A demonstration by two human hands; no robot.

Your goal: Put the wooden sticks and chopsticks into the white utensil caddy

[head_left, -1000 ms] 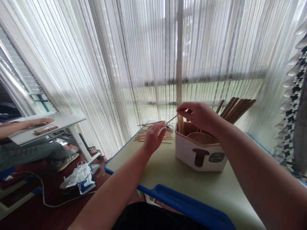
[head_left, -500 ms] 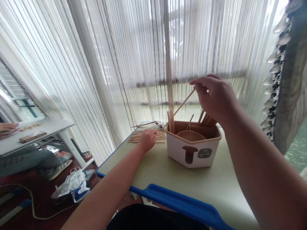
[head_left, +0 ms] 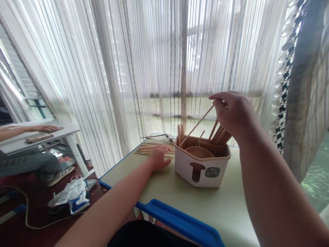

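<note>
Pinching a thin stick (head_left: 197, 125) by its upper end, over a white box (head_left: 183, 171)

Nearest to the body, seeing dark clothing (head_left: 141, 233), then the blue edge (head_left: 180, 221) of a pale table (head_left: 154, 192). Further on, resting the left hand (head_left: 158, 157) low at the right part of a pile of sticks (head_left: 144, 149), with fingers spread and thumb apart; cannot tell about anything held under the fingers. To the right of this, finding the box upright on the table, with a brown T-like shape (head_left: 197, 171) and a grey label (head_left: 212, 172) on the front. Inside it, noticing a round brown bowl (head_left: 199, 152), and at the rear right some thicker brown sticks (head_left: 221, 134).

Above the box, lifting the right hand (head_left: 215, 103), with thumb and fingers closed around the thin stick; slanting it down to the left corner, just beside upright sticks (head_left: 181, 131). Behind the pile, seeing shiny metal utensils (head_left: 170, 139), too blurred to name exactly.

To the left, on the floor, noticing a white bag (head_left: 78, 195); beyond it, at a white table (head_left: 69, 127), another person's hand (head_left: 46, 128). Farthest, behind everything, seeing a striped sheer curtain (head_left: 128, 68).
</note>
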